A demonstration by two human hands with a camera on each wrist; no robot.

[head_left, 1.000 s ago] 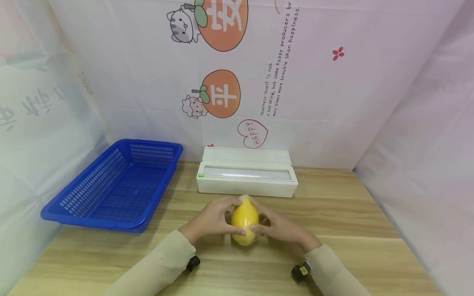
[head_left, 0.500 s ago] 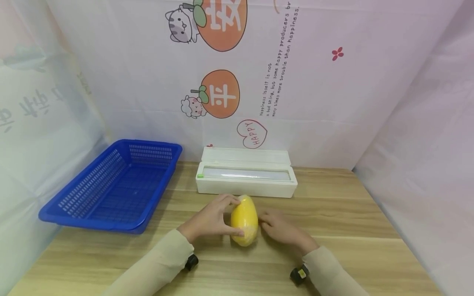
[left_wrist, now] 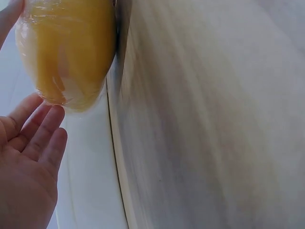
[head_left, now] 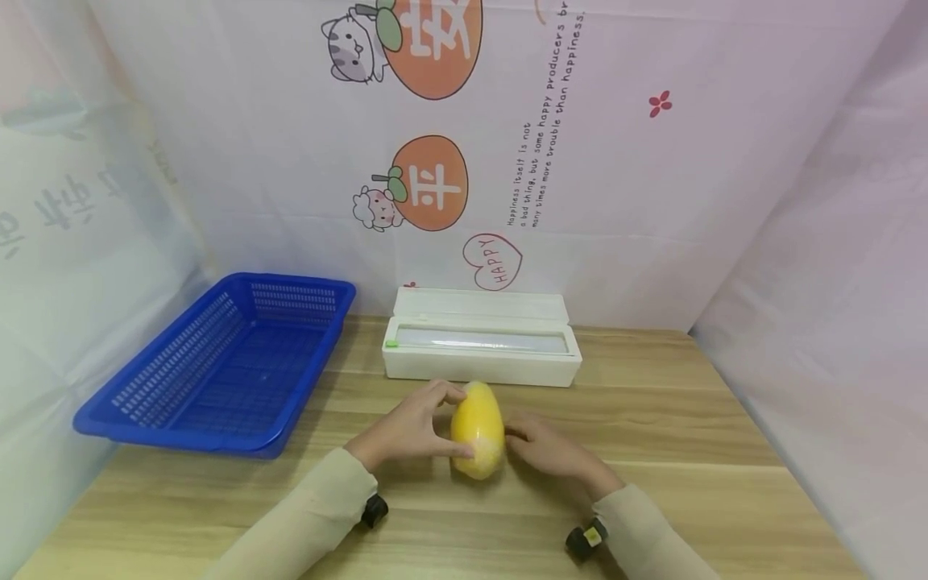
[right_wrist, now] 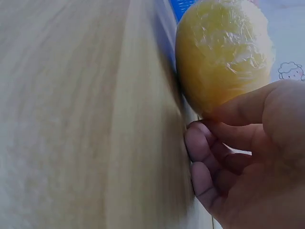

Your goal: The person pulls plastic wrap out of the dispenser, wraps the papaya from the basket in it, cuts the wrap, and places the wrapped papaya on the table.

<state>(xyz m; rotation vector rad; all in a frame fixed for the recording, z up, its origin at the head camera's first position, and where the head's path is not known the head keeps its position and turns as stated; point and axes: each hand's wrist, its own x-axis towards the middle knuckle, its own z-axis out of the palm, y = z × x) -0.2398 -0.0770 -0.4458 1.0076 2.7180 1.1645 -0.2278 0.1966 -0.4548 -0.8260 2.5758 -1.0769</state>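
Observation:
A yellow, mango-shaped fruit [head_left: 478,427] wrapped in clear plastic film sits on the wooden table. Wrinkles in the film show in the left wrist view [left_wrist: 71,52] and right wrist view. From the left, my left hand [head_left: 409,431] holds the fruit, thumb on its near end and fingers at its far end. At its right side is my right hand [head_left: 544,451], low by the table with fingers curled. In the right wrist view, the thumb and forefinger meet at the fruit's lower edge. Whether film lies between these fingertips cannot be seen.
Behind the fruit stands a white cling film dispenser box [head_left: 482,369], lid raised, with a green slider [head_left: 392,344] at its left end. A blue plastic basket [head_left: 304,387] is at the left. Printed white cloth [head_left: 602,266] hangs around the table.
My right hand has let go of the fruit's top and front and moved down to its right side, fingers curled in. My left hand keeps its hold; the fruit leans slightly left.

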